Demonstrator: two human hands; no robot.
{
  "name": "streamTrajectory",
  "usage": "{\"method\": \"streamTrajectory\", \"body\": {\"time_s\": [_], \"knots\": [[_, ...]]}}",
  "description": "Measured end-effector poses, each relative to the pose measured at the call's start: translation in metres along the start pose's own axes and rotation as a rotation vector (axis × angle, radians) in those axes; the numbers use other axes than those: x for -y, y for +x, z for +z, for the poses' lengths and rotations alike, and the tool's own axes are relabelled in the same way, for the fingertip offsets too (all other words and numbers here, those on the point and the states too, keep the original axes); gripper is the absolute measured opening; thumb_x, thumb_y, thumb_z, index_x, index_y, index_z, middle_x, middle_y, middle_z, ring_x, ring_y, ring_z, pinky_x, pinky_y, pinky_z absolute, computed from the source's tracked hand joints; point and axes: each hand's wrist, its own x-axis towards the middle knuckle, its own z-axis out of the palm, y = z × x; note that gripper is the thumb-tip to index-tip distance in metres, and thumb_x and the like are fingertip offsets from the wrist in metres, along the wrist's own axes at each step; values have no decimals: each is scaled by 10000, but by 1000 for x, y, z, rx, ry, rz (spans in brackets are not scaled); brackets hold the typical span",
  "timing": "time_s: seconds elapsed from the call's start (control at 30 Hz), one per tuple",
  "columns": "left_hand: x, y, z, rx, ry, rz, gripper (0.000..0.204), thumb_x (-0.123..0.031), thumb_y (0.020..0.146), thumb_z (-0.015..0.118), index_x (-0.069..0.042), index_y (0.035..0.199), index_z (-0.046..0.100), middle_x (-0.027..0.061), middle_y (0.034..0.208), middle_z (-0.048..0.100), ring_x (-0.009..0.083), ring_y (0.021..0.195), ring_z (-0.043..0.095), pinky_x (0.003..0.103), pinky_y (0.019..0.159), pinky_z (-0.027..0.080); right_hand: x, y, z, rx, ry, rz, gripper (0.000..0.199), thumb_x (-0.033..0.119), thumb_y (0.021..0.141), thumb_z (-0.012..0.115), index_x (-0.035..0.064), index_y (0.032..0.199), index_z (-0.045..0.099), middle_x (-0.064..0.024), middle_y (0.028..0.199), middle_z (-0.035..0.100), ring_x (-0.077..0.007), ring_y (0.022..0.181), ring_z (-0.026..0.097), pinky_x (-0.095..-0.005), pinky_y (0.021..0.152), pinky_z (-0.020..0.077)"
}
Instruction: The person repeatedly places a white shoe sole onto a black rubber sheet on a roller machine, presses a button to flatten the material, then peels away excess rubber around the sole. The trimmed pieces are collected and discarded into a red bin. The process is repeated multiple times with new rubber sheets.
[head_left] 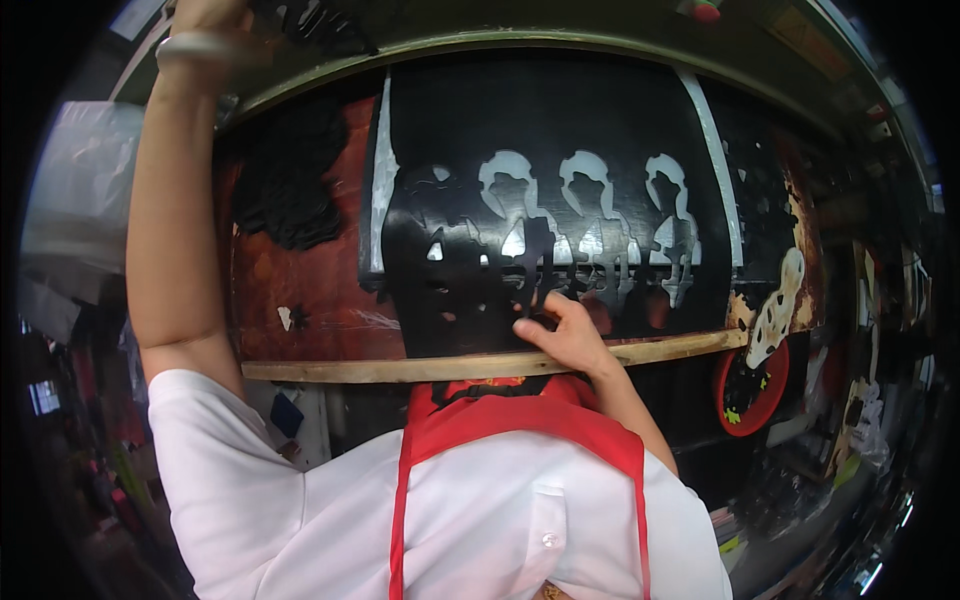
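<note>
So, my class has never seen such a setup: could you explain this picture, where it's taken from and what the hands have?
There is no machine, only a person's two bare hands. A camera on the head looks down; its wide lens bends straight edges. On the reddish table lies a black sheet with shaped holes. A black pile sits to its left; a red bowl is at lower right. The right hand is at the sheet's near part, the left hand at the picture's top, partly cut off, beside dark pieces. Whether either hand grips anything is unclear.
</note>
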Motion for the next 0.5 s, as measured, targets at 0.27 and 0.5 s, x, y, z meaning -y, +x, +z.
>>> {"method": "streamTrajectory", "body": {"time_s": [0.27, 0.5], "knots": [[55, -248, 58, 555, 372, 551, 219, -37, 726, 739, -10, 932, 667, 120, 904, 664, 267, 810, 658, 353, 708, 554, 1, 51, -2, 655, 338, 260, 145, 86, 764, 721, -11, 867, 690, -44, 830, 659, -125, 828, 607, -258, 763, 457], [95, -349, 47, 740, 386, 495, 534, -255, 719, 791, -6, 1161, 628, 165, 1143, 581, 281, 880, 564, 354, 757, 500, 8, 45, -8, 666, 842, 265, 229, 188, 732, 669, -38, 759, 639, -96, 756, 613, -162, 749, 566, -246, 722, 410]]}}
